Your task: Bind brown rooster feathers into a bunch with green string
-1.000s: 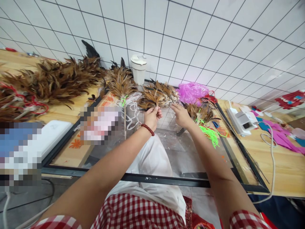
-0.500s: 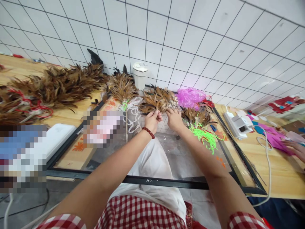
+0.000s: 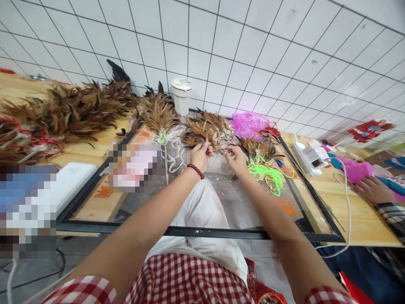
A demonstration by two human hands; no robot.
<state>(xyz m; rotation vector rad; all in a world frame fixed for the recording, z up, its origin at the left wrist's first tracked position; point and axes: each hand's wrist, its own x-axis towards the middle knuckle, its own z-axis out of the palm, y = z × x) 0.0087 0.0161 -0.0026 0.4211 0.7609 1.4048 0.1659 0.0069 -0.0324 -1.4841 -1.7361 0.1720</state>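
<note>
Feathers [image 3: 196, 131] pinched by left fingers [image 3: 209, 150], lower ends hidden; right fingers [image 3: 232, 149] curled, grip impossible to tell.

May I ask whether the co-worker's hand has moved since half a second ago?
Yes, the co-worker's hand has moved left in the picture, closer to the white device.

The head camera looks forward and down over both hands [image 3: 200, 158].

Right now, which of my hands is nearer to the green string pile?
Right: your right hand is just left of the string pile; your left hand is farther left.
</note>
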